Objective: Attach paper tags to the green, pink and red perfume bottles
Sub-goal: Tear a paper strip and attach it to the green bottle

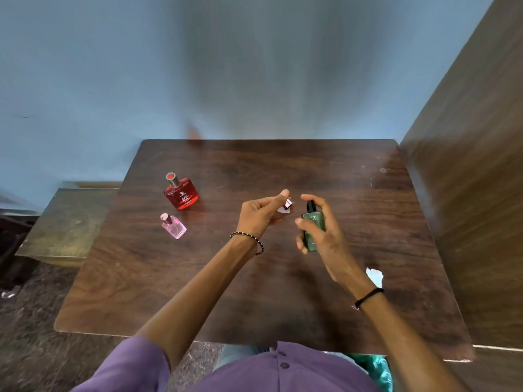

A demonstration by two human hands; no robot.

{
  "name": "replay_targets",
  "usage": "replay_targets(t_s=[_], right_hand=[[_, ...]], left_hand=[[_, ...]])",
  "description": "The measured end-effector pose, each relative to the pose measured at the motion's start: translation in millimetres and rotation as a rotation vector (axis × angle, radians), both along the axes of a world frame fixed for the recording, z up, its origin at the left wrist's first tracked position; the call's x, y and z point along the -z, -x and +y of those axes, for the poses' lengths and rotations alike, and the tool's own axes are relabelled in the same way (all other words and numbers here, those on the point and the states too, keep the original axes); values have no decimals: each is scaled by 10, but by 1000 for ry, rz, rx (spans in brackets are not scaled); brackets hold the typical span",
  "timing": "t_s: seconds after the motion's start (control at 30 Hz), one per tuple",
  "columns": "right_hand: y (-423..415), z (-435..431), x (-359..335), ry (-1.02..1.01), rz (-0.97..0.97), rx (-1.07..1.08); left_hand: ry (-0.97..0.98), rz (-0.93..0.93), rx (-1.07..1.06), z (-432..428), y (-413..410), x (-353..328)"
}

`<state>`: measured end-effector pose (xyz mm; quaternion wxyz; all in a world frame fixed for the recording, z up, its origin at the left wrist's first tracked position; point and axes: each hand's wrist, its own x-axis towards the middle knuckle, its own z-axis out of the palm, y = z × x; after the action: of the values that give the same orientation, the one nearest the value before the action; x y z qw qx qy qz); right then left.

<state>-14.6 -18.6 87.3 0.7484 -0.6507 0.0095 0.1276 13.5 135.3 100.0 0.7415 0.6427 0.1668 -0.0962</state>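
Note:
My right hand (322, 230) grips the green perfume bottle (312, 230) above the middle of the wooden table (198, 278), its black spray nozzle uncovered. Just left of it, my left hand (261, 213) pinches a small dark cap with a white paper tag (285, 207) at the fingertips, close to the nozzle. The red perfume bottle (181, 192) stands at the table's left. In front of it stands the smaller pink perfume bottle (173, 226). More white paper tags (375, 275) lie on the table beside my right wrist.
A wooden panel (467, 193) rises along the table's right edge. A blue wall (113, 80) stands behind the table. A low greenish bench (65, 222) sits to the left, below table height.

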Motion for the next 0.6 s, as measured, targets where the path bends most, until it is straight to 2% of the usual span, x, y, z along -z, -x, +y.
replay_targets(t_s=[0.1, 0.3, 0.4, 0.6], right_hand=[[-18, 58, 23, 41, -10, 152], [-48, 70, 54, -45, 46, 244], [-61, 28, 37, -76, 45, 240], [-78, -88, 13, 17, 24, 177]], left_hand=[[43, 8, -8, -74, 20, -36], [117, 21, 0, -153, 49, -74], [107, 28, 31, -132, 65, -69], [154, 105, 104, -46, 80, -86]])
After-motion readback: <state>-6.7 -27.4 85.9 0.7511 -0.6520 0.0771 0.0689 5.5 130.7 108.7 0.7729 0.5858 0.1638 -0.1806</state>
